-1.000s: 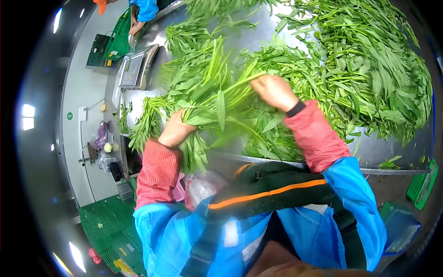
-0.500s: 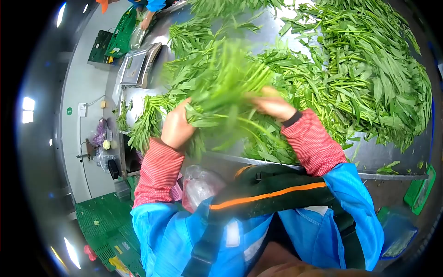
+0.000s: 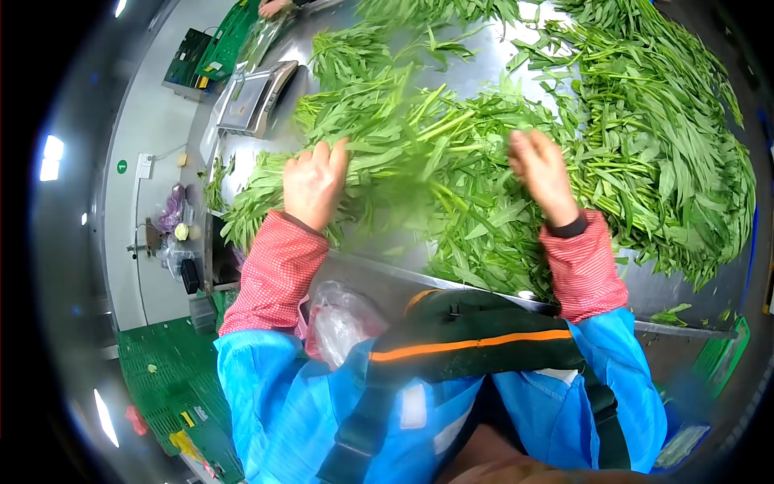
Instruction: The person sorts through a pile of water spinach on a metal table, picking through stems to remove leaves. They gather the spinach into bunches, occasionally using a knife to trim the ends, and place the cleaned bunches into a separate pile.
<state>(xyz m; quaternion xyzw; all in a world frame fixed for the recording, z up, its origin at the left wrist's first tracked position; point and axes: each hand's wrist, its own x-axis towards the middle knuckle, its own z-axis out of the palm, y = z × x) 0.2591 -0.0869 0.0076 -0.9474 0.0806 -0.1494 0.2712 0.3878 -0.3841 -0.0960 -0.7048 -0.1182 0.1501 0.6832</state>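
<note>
My left hand (image 3: 316,181) is closed around a bunch of water spinach (image 3: 377,161), long green stalks with narrow leaves, held over the near left part of the metal table. Part of the bunch is smeared by motion. Over to the right, my right hand (image 3: 545,171) hovers above a loose heap of water spinach (image 3: 492,234). Its fingers are slightly bent, and I see nothing between them. Behind both hands, more stalks lie spread on the steel table (image 3: 451,71).
A large pile of greens (image 3: 661,137) covers the table's right side. A weighing scale (image 3: 251,98) stands at the back left, near green crates (image 3: 230,40) and another person's hand (image 3: 274,8). Below left are a plastic bag (image 3: 343,323) and green crates (image 3: 165,371).
My right hand has left the bunch and moved right over the loose heap. My left hand keeps the bunch, now lower and flatter over the table. The other person's arm has mostly left view.
</note>
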